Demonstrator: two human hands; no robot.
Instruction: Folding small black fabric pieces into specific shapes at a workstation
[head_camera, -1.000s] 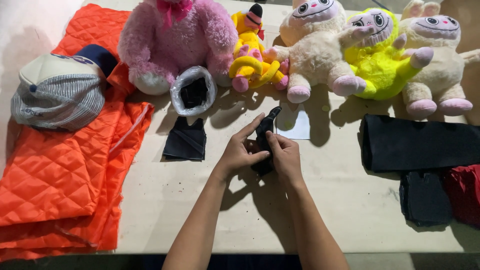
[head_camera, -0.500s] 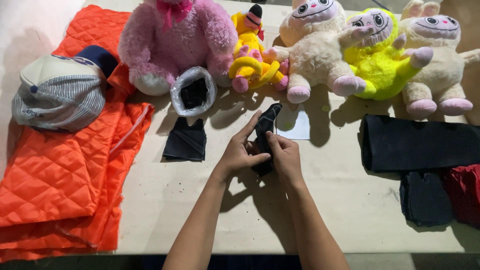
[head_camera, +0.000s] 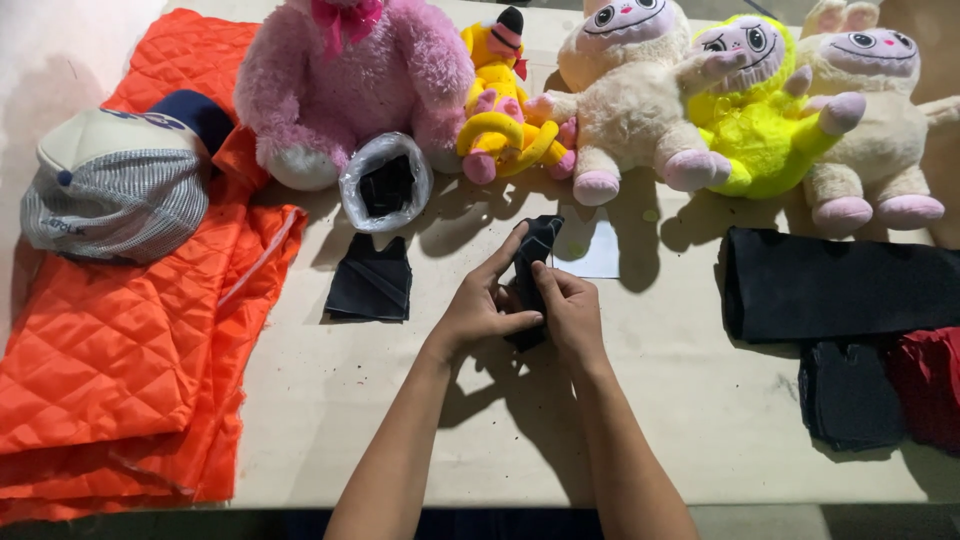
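Observation:
Both hands meet at the middle of the pale table (head_camera: 330, 400). My left hand (head_camera: 482, 305) and my right hand (head_camera: 570, 310) together pinch a narrow strip of black fabric (head_camera: 535, 245), whose upper end sticks up past the fingers. A small folded black fabric piece (head_camera: 371, 280) lies just left of my left hand. A clear plastic bag with dark pieces inside (head_camera: 386, 182) stands open behind it.
An orange quilted cloth (head_camera: 120, 340) covers the left side, with a striped cap (head_camera: 120, 190) on it. Plush toys line the back: pink (head_camera: 350, 80), small yellow (head_camera: 500, 120), cream (head_camera: 620, 100), yellow-green (head_camera: 750, 110), another cream (head_camera: 880, 120). Black (head_camera: 840, 285) and red cloth (head_camera: 925, 385) lie right.
Both hands stay on the black strip; the fingers have shifted only slightly along it. Nothing else moved.

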